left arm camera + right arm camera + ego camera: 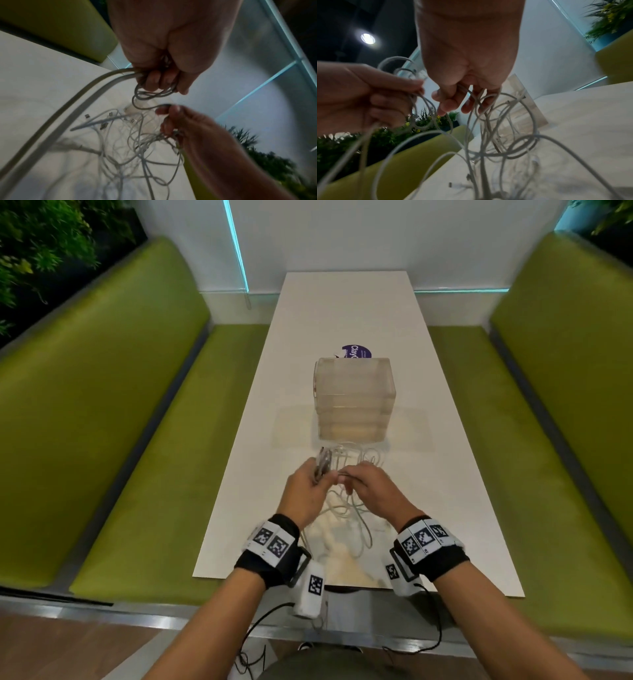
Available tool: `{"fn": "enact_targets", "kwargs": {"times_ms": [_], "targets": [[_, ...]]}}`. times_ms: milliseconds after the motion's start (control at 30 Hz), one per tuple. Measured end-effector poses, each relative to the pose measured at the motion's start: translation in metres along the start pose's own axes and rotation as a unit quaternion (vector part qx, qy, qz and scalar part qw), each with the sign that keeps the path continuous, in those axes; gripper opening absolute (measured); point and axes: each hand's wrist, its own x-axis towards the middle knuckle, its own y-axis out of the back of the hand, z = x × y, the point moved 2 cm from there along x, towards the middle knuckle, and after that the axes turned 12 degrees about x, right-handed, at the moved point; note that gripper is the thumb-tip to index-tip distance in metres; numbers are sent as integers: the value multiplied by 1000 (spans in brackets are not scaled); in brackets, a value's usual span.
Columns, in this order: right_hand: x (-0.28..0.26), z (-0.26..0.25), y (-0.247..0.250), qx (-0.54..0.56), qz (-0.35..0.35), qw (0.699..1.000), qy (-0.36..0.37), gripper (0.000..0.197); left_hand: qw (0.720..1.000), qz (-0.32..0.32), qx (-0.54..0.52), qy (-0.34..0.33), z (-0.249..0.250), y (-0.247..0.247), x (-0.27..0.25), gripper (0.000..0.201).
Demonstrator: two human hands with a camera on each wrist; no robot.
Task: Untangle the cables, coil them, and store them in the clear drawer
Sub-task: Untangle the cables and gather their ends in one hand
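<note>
My left hand (306,492) is curled tight around a small bunch of cable loops (323,465). The loops stick up out of my fist, and in the left wrist view they hang below my fingers (155,81). My right hand (371,491) is just beside it. Its thumb and fingers (448,106) pinch one thin cable (349,474) that runs across to the bunch in my left hand. Both hands are held up above the worktop (455,474), not resting on it.

Under my hands more white cables (346,508) lie in a messy tangle on the worktop. Some strands hang from my hands down into the pile. In the left wrist view I can see a few small plugs (104,125) at the ends of the cables. It is too blurry to count the cables.

Just past the tangle stands the clear drawer box (354,398). It has drawers stacked one on top of the other, and they all look pushed in. I cannot tell if anything is inside. Some cable loops lie right in front of it. Behind the box a purple sticker (356,352) is on the worktop.

I wear black wrist bands (274,546) with black and white square patterns. Green benches (102,422) run along both sides of the worktop, and leafy plants (37,251) grow behind the left one
</note>
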Motion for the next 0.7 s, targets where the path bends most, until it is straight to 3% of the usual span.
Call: {"fn": "enact_targets", "kwargs": {"times_ms": [200, 400, 567, 700], "targets": [[-4, -13, 6, 9, -59, 998, -6, 22, 997, -43, 53, -26, -4, -8, 1, 27], [-5, -10, 4, 33, -14, 999, -17, 17, 987, -58, 146, -18, -7, -2, 4, 25], [-5, -9, 6, 64, -30, 997, -14, 18, 986, -101, 121, -46, -5, 4, 4, 21], [-2, -1, 10, 69, -5, 997, -42, 19, 992, -26, 119, -39, -5, 15, 4, 22]]}}
